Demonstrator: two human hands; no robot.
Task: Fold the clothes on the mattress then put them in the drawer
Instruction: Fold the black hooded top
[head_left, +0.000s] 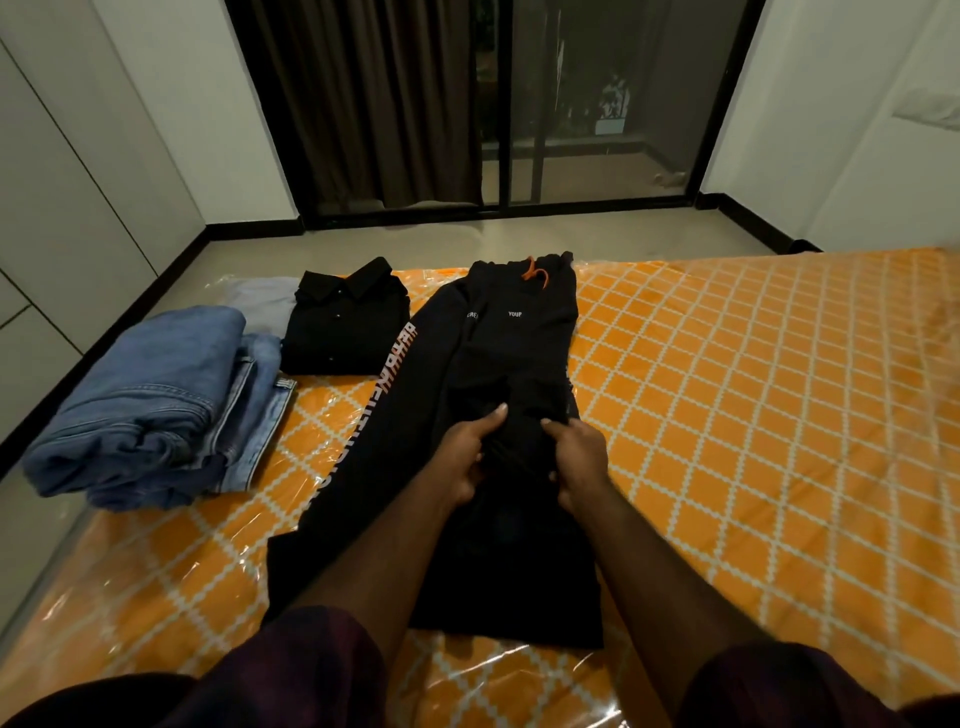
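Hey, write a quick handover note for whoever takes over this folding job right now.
The left hand and the right hand both grip bunched fabric at the middle of the black garment, laid out on the mattress.
Done: folded jeans and folded black shirt lie near the left edge.
Left: fold this garment, then put everything in the drawer, which is not in view.

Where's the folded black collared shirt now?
Head view, left of centre, far end of the mattress: the black collared shirt lies between the jeans on its left and the long-sleeved black top on its right.
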